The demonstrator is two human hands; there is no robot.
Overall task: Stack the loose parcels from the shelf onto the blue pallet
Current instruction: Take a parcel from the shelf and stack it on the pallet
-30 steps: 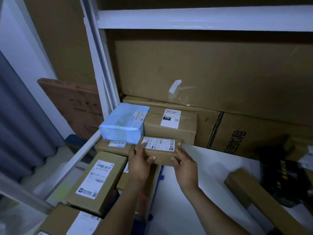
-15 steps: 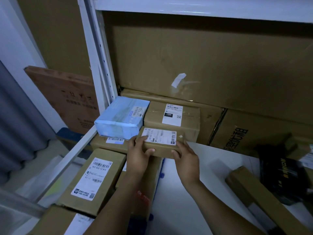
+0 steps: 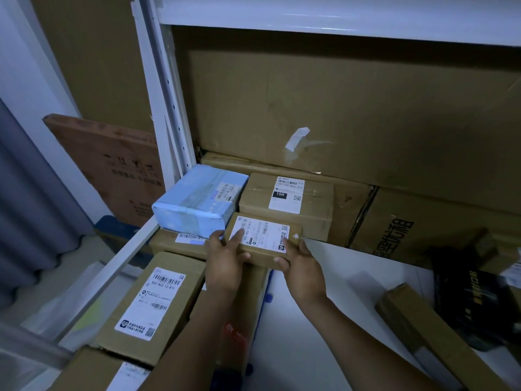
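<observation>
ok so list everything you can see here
small brown cardboard parcel with white label: 1, brown, centre, held
light blue wrapped parcel: 1, blue, beyond it, left
brown cardboard box marked 15H: 1, brown, beyond it
long labelled brown box: 1, brown, lower left
long narrow brown box: 1, brown, lower right
black box: 1, black, right
large brown cardboard sheet: 1, brown, shelf back
white metal shelf: 1, white, centre
left hand: 1, grips parcel's left end
right hand: 1, grips its right end
</observation>
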